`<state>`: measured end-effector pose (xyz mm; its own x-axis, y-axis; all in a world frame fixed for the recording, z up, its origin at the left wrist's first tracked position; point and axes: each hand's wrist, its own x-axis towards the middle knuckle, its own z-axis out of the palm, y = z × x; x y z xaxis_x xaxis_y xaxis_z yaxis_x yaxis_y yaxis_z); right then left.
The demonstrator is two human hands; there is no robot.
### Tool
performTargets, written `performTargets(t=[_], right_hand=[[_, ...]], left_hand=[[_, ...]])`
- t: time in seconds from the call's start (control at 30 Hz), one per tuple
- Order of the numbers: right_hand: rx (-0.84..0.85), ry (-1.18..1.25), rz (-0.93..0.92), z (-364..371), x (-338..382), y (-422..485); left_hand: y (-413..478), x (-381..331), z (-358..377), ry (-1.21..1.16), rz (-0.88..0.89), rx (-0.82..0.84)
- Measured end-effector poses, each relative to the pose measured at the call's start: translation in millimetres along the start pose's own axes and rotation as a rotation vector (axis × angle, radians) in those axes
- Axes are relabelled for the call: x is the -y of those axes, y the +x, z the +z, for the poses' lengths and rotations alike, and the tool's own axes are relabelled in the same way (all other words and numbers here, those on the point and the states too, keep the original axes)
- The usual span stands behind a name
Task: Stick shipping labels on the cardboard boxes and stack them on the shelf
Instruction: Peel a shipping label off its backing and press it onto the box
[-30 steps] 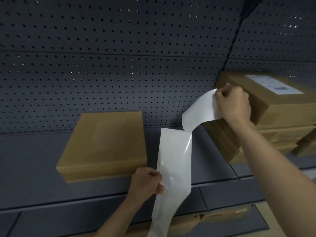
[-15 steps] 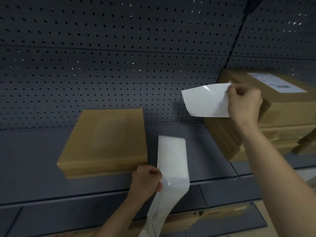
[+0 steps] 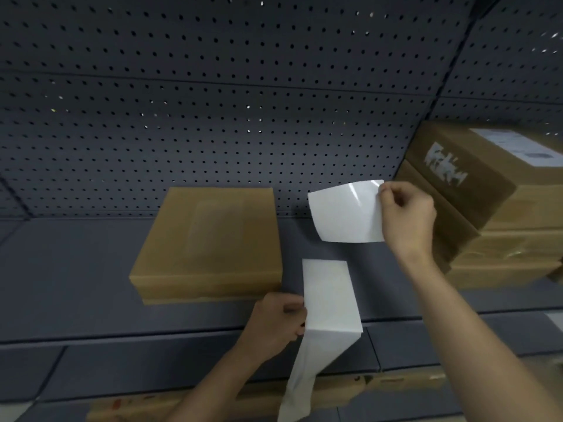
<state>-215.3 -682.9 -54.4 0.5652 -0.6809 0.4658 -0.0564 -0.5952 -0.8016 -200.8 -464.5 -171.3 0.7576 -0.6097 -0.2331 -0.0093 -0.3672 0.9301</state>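
Note:
A plain cardboard box [image 3: 210,242] lies flat on the dark shelf [image 3: 70,269], with no label on its top. My right hand [image 3: 406,217] pinches the right edge of a loose white label [image 3: 345,213], held in the air to the right of the box. My left hand [image 3: 275,324] grips the white strip of label backing [image 3: 329,303] in front of the box; the strip folds and hangs down below the shelf edge. At the right stands a stack of cardboard boxes [image 3: 487,226]; the top one carries a printed label [image 3: 518,146].
A dark perforated back panel [image 3: 213,117] rises behind the shelf. More cardboard [image 3: 396,385] shows on a lower level under the shelf edge. Bare shelf surface lies to the left of the plain box.
The label has come off the backing strip. My right hand has carried it down and leftwards, closer to the plain box. My left hand still holds the strip in the same place.

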Motion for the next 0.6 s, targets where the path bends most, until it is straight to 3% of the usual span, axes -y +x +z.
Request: performTargets(t=[0.17, 0.23, 0.43, 0.6], right_hand=[[0.012, 0.037, -0.025, 16, -1, -17], [-0.009, 0.066, -0.092, 21, 6, -26], [-0.094, -0.033, -0.552, 43, 27, -49], [-0.074, -0.113, -0.852, 66, 55, -73]], left_hand=[[-16, -9, -12, -0.009, 0.043, -0.08], [-22, -18, -21, -0.122, 0.04, -0.126], [-34, -70, -70, -0.623, 0.073, -0.191], [-36, -88, -107, -0.749, 0.066, -0.192]])
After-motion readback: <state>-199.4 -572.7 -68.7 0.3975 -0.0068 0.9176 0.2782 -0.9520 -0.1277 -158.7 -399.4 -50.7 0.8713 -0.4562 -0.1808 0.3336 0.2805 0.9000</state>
